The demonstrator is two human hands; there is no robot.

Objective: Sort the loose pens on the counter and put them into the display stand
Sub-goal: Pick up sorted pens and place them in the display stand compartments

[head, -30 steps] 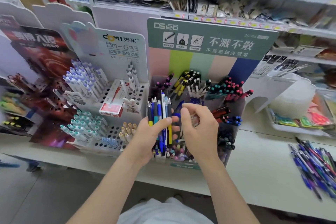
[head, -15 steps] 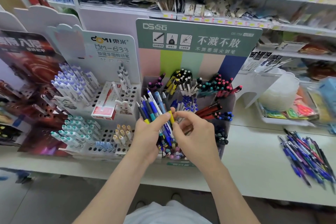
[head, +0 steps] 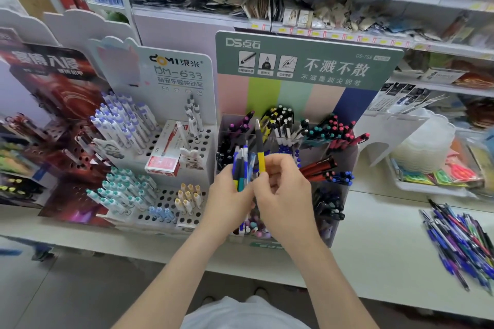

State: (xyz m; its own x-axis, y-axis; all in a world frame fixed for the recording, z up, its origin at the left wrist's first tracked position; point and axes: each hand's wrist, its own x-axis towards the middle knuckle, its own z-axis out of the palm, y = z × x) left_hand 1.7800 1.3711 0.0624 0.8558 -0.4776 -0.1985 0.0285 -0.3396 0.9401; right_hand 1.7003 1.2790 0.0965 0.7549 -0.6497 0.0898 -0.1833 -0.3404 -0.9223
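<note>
My left hand point(head: 230, 196) grips a bunch of pens point(head: 242, 165), mostly blue with some teal and yellow, held upright in front of the display stand. My right hand point(head: 283, 195) pinches a grey and yellow pen point(head: 259, 151) that sticks up above the bunch. The display stand point(head: 344, 165) has a green header and clear compartments with purple, yellow, teal, red and blue pens. A heap of loose pens point(head: 462, 238) lies on the white counter point(head: 374, 248) at the right.
A white holed pen stand point(head: 171, 147) with blue and teal pens and a red box stands at the left. Beside it is a dark red stand point(head: 53, 120). A white tray point(head: 433, 184) of coloured packets sits at the right. Shelves of goods run behind.
My right hand has drawn the grey and yellow pen upward out of the bunch. The bunch in my left hand has straightened from a fan. The view has shifted a little.
</note>
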